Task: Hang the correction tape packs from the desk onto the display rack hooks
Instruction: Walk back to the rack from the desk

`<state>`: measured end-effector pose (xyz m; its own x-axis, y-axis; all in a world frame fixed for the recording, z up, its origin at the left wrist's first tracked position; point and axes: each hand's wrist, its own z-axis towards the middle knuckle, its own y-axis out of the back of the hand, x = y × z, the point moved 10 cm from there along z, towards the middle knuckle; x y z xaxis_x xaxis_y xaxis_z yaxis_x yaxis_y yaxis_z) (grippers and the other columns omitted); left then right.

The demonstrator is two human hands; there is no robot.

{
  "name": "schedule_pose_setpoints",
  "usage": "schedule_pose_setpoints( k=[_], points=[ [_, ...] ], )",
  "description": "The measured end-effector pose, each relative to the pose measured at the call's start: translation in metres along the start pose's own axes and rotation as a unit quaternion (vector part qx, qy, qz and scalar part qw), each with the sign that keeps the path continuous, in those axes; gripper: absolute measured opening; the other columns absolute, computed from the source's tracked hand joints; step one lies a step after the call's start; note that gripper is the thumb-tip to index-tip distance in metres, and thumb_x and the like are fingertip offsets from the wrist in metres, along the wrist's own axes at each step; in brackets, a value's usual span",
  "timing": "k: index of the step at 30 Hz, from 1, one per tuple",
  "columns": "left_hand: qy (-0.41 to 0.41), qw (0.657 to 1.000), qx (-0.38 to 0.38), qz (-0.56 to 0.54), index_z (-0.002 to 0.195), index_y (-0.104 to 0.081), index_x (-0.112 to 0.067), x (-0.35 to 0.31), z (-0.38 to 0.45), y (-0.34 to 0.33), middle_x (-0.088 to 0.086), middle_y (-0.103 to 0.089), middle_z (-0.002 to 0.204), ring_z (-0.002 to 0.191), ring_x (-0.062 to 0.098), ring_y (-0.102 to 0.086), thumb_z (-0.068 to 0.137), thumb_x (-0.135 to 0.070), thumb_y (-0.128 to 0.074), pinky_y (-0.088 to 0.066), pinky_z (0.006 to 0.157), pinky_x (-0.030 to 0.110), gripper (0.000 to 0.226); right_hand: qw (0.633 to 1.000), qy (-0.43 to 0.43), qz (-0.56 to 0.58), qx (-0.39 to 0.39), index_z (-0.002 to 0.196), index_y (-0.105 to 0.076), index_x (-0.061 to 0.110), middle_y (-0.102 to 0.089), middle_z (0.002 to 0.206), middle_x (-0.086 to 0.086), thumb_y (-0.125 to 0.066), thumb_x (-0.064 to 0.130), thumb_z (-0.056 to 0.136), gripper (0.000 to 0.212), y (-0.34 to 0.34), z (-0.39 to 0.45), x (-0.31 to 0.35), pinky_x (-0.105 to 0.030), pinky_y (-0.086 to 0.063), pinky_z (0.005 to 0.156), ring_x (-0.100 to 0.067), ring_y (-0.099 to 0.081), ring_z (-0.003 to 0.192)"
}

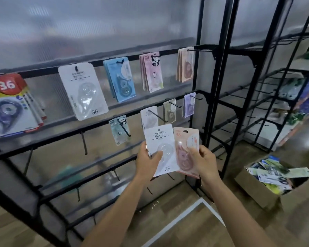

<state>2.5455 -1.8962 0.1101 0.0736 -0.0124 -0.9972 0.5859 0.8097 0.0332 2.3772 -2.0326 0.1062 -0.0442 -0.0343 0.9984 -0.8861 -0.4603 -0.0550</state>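
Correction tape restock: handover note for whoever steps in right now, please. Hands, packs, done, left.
Left hand: holds the white correction tape pack, thumb across its blister.
Right hand: holds the pink correction tape pack.
Both packs are in front of the display rack, not on a hook.
Done: top rail carries red-and-blue, white, blue, pink and tan packs; the rail below carries four hooks with packs.
Left: hang these two; a matching white pack hangs on the top rail. Lower hooks bare. Desk not in view.
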Motion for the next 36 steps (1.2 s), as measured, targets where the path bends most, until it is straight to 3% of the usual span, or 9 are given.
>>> schedule_pose_setpoints(
  k=[3, 7, 12, 18, 23, 28, 30, 32, 36],
  points=[
    [0.018, 1.000, -0.006, 0.014, 0.098, -0.053, -0.043, 0.006, 0.024, -0.018, -0.016, -0.065, 0.107, 0.101, 0.013, -0.064, 0.086, -0.010, -0.066, -0.054, 0.088, 0.046, 0.038, 1.000, -0.013, -0.008, 0.006, 0.092, -0.067, 0.025, -0.074, 0.087, 0.002, -0.056, 0.028, 0.094, 0.012, 0.004, 0.039, -0.011, -0.047, -0.059, 0.076, -0.015, -0.072, 0.078],
    [0.016, 1.000, -0.013, 0.006, 0.104, -0.056, -0.035, 0.015, 0.063, -0.038, -0.008, -0.067, 0.111, 0.101, 0.019, -0.065, 0.092, -0.027, -0.059, -0.053, 0.089, 0.049, 0.014, 1.000, -0.022, -0.016, 0.011, 0.095, -0.064, 0.023, -0.072, 0.095, -0.007, -0.053, 0.025, 0.096, 0.012, -0.002, 0.091, -0.020, -0.049, -0.057, 0.079, -0.023, -0.071, 0.084],
    [0.019, 0.999, -0.032, 0.025, 0.092, -0.059, -0.032, 0.034, 0.105, -0.054, -0.018, -0.069, 0.093, 0.077, -0.002, -0.066, 0.097, -0.027, -0.052, -0.054, 0.065, 0.020, 0.010, 0.998, -0.044, -0.035, 0.017, 0.096, -0.064, 0.022, -0.073, 0.093, -0.004, -0.052, 0.029, 0.096, 0.014, -0.005, 0.141, -0.038, -0.049, -0.057, 0.079, -0.022, -0.071, 0.083],
    [-0.001, 0.992, -0.065, 0.112, 0.087, -0.057, -0.037, 0.042, 0.132, -0.059, -0.024, -0.065, 0.087, 0.075, -0.011, -0.062, 0.096, -0.029, -0.053, -0.043, 0.053, 0.006, 0.013, 0.998, -0.063, -0.023, -0.003, 0.089, -0.064, 0.020, -0.073, 0.091, -0.005, -0.054, 0.027, 0.093, 0.013, -0.006, 0.188, -0.051, -0.051, -0.056, 0.080, -0.026, -0.070, 0.085],
    [-0.019, 0.991, -0.077, 0.109, 0.092, -0.059, -0.038, 0.051, 0.136, -0.059, -0.025, -0.068, 0.085, 0.079, -0.007, -0.065, 0.096, -0.021, -0.054, -0.051, 0.062, 0.013, 0.018, 0.998, -0.055, -0.008, 0.005, 0.090, -0.067, 0.015, -0.073, 0.088, -0.005, -0.056, 0.019, 0.092, 0.012, -0.019, 0.213, -0.057, -0.038, -0.057, 0.073, -0.024, -0.070, 0.081],
    [-0.035, 0.988, -0.109, 0.105, 0.089, -0.062, -0.033, 0.051, 0.135, -0.056, -0.032, -0.068, 0.083, 0.071, -0.004, -0.065, 0.096, -0.013, -0.053, -0.049, 0.054, 0.013, 0.023, 0.997, -0.054, 0.005, 0.058, 0.089, -0.066, 0.017, -0.072, 0.091, -0.008, -0.055, 0.016, 0.094, 0.012, -0.041, 0.232, -0.061, -0.037, -0.056, 0.070, -0.022, -0.070, 0.081],
    [-0.041, 0.986, -0.128, 0.103, 0.086, -0.062, -0.031, 0.050, 0.134, -0.055, -0.023, -0.070, 0.078, 0.066, -0.002, -0.063, 0.092, -0.021, -0.054, -0.049, 0.053, 0.018, 0.014, 0.996, -0.049, -0.008, 0.080, 0.092, -0.065, 0.015, -0.072, 0.092, -0.009, -0.055, 0.017, 0.095, 0.011, -0.049, 0.240, -0.063, -0.036, -0.056, 0.066, -0.021, -0.070, 0.081],
    [-0.038, 0.985, -0.142, 0.095, 0.085, -0.064, -0.025, 0.051, 0.134, -0.054, -0.009, -0.070, 0.073, 0.062, 0.002, -0.061, 0.086, -0.031, -0.052, -0.051, 0.054, 0.027, 0.013, 0.994, -0.047, -0.024, 0.095, 0.096, -0.065, 0.010, -0.071, 0.094, -0.013, -0.055, 0.019, 0.094, 0.013, -0.056, 0.248, -0.064, -0.045, -0.058, 0.073, -0.028, -0.069, 0.085],
    [-0.028, 0.977, -0.174, 0.120, 0.083, -0.064, -0.020, 0.057, 0.139, -0.049, -0.002, -0.067, 0.069, 0.057, 0.001, -0.057, 0.090, -0.029, -0.056, -0.046, 0.051, 0.023, 0.013, 0.990, -0.040, -0.034, 0.128, 0.085, -0.065, 0.019, -0.071, 0.088, -0.009, -0.055, 0.020, 0.094, 0.014, -0.071, 0.260, -0.059, -0.051, -0.057, 0.077, -0.029, -0.069, 0.085]
  ],
)
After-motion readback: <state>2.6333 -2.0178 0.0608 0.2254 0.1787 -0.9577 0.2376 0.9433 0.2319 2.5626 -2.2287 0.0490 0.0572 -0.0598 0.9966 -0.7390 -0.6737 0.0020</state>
